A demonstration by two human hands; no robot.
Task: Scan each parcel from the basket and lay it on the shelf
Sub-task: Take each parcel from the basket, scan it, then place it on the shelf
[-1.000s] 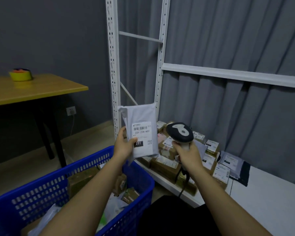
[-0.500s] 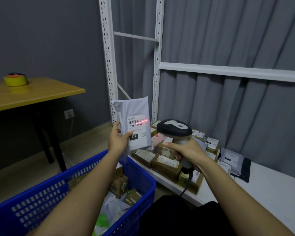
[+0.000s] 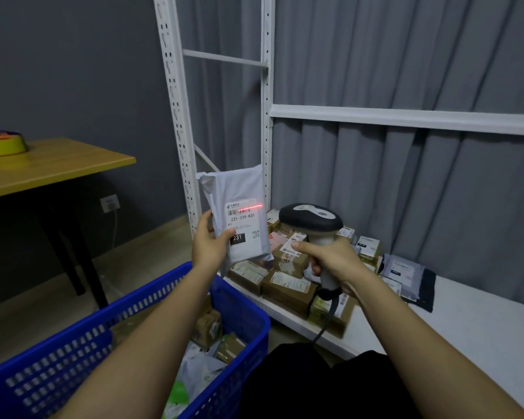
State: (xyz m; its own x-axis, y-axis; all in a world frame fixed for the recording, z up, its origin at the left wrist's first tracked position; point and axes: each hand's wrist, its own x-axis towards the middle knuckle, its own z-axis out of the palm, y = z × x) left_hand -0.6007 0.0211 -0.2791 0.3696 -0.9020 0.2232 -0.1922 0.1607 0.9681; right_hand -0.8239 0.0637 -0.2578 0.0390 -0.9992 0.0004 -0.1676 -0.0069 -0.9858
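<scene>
While the left hand pinches the grey parcel upright by its lower left edge above the basket and the right hand grips the scanner, the soft mailer looks light and floppy, best held at its edge, label clear.

You're looking at a pale grey parcel with a white label and a black "231" patch, a red laser line glowing across its barcode. The scanner is showing black and grey, the basket bright blue mesh, the shelf white, the boxes brown.
</scene>
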